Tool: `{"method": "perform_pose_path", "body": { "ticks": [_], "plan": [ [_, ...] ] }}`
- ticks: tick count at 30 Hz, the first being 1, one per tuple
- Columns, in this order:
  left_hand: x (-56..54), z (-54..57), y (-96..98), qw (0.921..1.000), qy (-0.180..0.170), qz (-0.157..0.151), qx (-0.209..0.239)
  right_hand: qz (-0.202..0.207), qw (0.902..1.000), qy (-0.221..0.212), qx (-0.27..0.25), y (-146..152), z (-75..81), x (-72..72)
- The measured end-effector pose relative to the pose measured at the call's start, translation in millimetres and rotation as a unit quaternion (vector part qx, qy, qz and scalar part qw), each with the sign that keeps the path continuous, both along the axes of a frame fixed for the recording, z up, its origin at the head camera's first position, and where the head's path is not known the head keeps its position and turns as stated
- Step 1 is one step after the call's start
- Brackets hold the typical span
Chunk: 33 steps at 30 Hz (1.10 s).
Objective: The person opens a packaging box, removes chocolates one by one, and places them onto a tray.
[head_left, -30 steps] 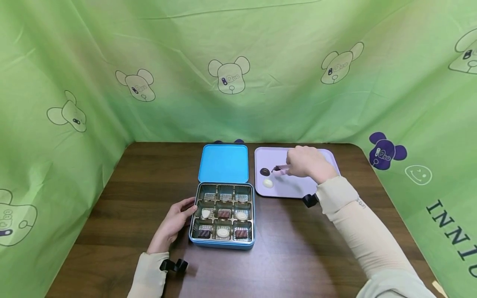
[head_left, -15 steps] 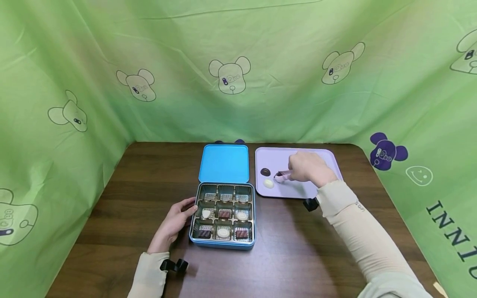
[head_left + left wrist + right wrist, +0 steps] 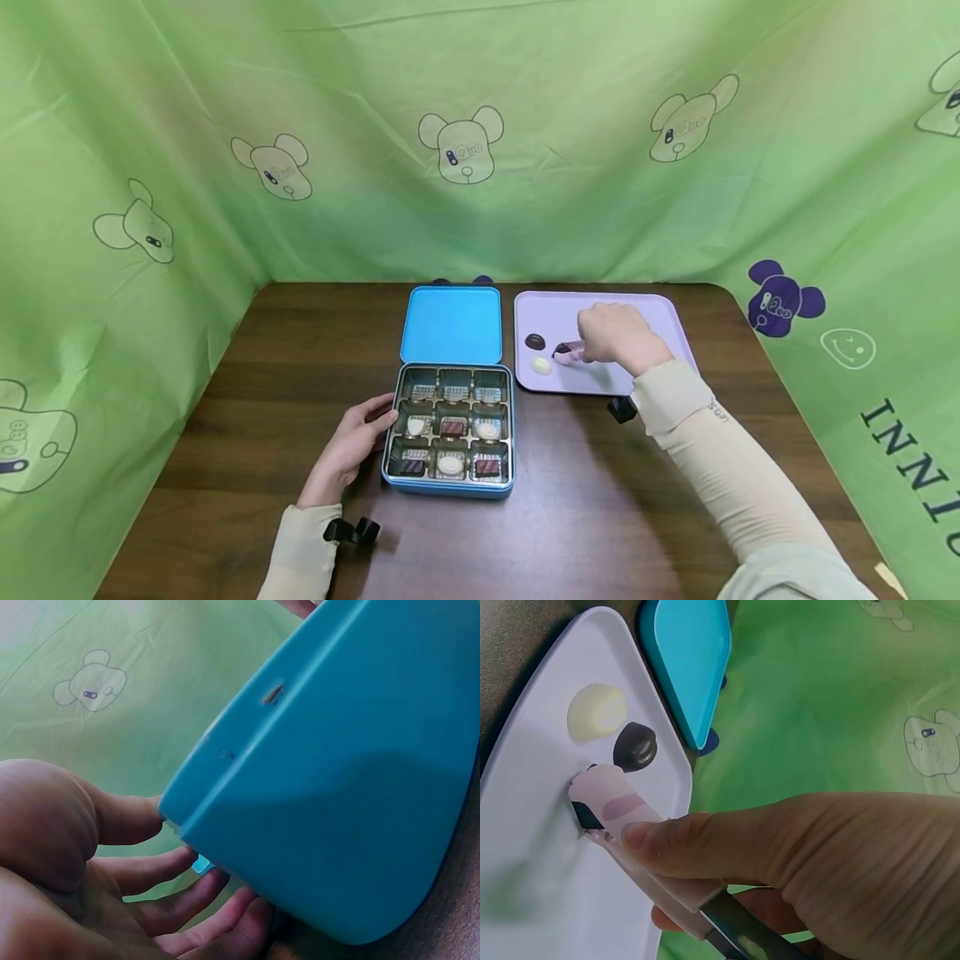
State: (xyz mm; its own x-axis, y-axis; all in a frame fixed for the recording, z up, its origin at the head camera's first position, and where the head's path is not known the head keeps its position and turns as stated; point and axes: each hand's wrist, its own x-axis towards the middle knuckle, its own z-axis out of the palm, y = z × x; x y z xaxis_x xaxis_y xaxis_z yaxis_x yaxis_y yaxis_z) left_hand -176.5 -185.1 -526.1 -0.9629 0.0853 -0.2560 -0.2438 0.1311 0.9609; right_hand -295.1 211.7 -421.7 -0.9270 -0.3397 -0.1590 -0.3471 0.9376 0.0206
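My right hand (image 3: pixel 618 333) grips tongs with pink tips (image 3: pixel 607 791) low over the lilac tray (image 3: pixel 615 302). A dark chocolate (image 3: pixel 586 816) shows between the tips, partly covered by them. Beside it on the tray lie a round dark chocolate (image 3: pixel 635 746) and a white one (image 3: pixel 596 712). My left hand (image 3: pixel 352 442) rests against the left side of a blue tin (image 3: pixel 450 491), thumb at the rim, other fingers along the wall. Dark, brown and white chocolates sit in the tin's middle and front rows of compartments; bare printed bottoms show in the back row.
The tin's bright blue lid (image 3: pixel 452 323) lies flipped back behind it, close to the tray's left edge. Everything stands on a dark wooden table (image 3: pixel 315 333). A green patterned curtain (image 3: pixel 465 217) hangs behind and at both sides.
My right hand has brought the tongs slightly toward me, from beside the round dark chocolate to beside the white one. The left hand has stayed at the tin. The head view has tilted a little.
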Motion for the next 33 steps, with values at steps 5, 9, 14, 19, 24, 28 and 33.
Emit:
{"method": "perform_pose_path", "body": {
  "ticks": [5,9,14,19,24,28,33],
  "plan": [
    [0.1,1.2,0.5,1.0,-0.002,0.001,0.001,-0.005,1.0,0.002,0.007,0,1.4,1.1],
    [-0.1,1.9,0.8,1.0,-0.003,-0.001,-0.001,-0.008,1.0,-0.001,0.004,1,5.8,3.4],
    [-1.0,1.7,0.1,1.0,-0.004,-0.003,0.003,-0.007,0.9995,0.029,-0.013,3,20.9,7.8],
    [-2.0,1.4,-0.8,1.0,-0.004,-0.005,0.006,-0.016,0.9974,0.067,-0.02,3,42.6,14.6],
    [-2.6,1.0,-0.8,0.9999,-0.002,-0.007,0.009,-0.009,0.9957,0.087,-0.03,-5,61.1,24.6],
    [-2.5,0.7,-0.8,0.9999,-0.003,-0.006,0.012,0.004,0.9935,0.108,-0.037,-13,68.7,32.2],
    [-2.8,0.3,-0.8,0.9999,-0.005,-0.004,0.013,0.022,0.9913,0.124,-0.039,-25,74.0,42.9]
  ]
}}
